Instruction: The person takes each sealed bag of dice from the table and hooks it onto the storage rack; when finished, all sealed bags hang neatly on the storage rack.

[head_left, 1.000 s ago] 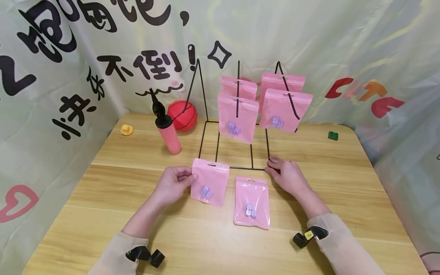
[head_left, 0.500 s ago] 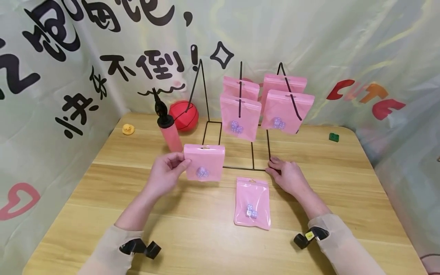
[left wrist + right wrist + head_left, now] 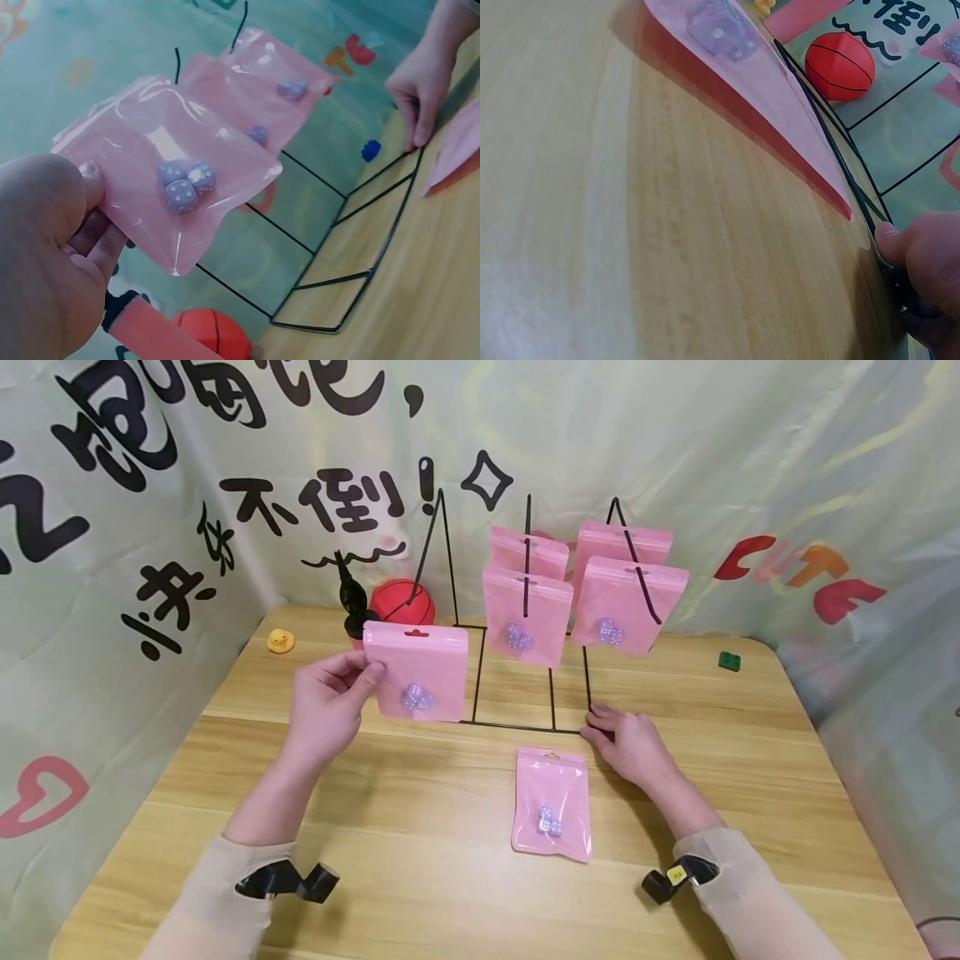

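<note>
My left hand (image 3: 330, 706) pinches the left edge of a pink zip bag (image 3: 442, 668), lifted above the table. Lilac dice (image 3: 180, 196) show through its film in the left wrist view. Behind it stands a black wire display rack (image 3: 517, 727); its left hook (image 3: 420, 560) has no bag on it. Pink bags hang in pairs from the middle hook (image 3: 527, 556) and the right hook (image 3: 637, 577). At the rack's front right corner, my right hand (image 3: 633, 747) pinches the base wire. One more pink bag with dice (image 3: 551, 777) lies flat on the table between the hands.
A pink bottle with a black top (image 3: 352, 602) is partly hidden behind the raised bag. Near it are a red ball (image 3: 405, 602) and a yellow toy duck (image 3: 281, 641). A green toy brick (image 3: 729, 661) sits at the back right. A printed curtain (image 3: 750, 460) hangs behind.
My left hand has raised the bag off the table and moved it up and left, toward the rack's left side. My right hand has stayed on the rack's corner.
</note>
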`<state>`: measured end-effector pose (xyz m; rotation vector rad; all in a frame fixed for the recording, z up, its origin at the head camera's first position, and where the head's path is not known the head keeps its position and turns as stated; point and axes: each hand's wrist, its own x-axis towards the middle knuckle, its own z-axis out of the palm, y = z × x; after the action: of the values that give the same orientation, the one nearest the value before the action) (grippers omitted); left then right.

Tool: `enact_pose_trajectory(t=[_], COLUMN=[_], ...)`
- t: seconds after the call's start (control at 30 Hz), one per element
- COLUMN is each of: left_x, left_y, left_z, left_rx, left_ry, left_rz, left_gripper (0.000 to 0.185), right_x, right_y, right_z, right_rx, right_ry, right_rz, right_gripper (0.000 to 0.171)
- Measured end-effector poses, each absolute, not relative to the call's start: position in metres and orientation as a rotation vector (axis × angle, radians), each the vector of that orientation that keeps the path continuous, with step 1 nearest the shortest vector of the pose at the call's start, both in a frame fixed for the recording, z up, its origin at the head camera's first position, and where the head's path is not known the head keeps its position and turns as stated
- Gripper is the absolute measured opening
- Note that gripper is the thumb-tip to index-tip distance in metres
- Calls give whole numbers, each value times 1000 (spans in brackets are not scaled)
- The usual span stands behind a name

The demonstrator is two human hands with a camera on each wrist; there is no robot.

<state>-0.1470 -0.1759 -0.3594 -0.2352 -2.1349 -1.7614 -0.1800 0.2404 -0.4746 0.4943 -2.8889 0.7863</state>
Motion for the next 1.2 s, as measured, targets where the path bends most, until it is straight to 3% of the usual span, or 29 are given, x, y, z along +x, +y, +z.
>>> enact_pose_trajectory(t=[0.3,1.2], left_x=[-159,-207], left_y=[-178,-158], left_z=[-342,-341], left_rx=[-158,-24], left_ry=[-2111,-2054], left_rz=[-1761,-1823], left_gripper=[20,19], right_x=[-179,-181], right_y=[240,242], right_z=[-475,-476], right_rx=[486,492], right_ry=[-2888,-2881], right_rz=[794,805], right_gripper=[37,36])
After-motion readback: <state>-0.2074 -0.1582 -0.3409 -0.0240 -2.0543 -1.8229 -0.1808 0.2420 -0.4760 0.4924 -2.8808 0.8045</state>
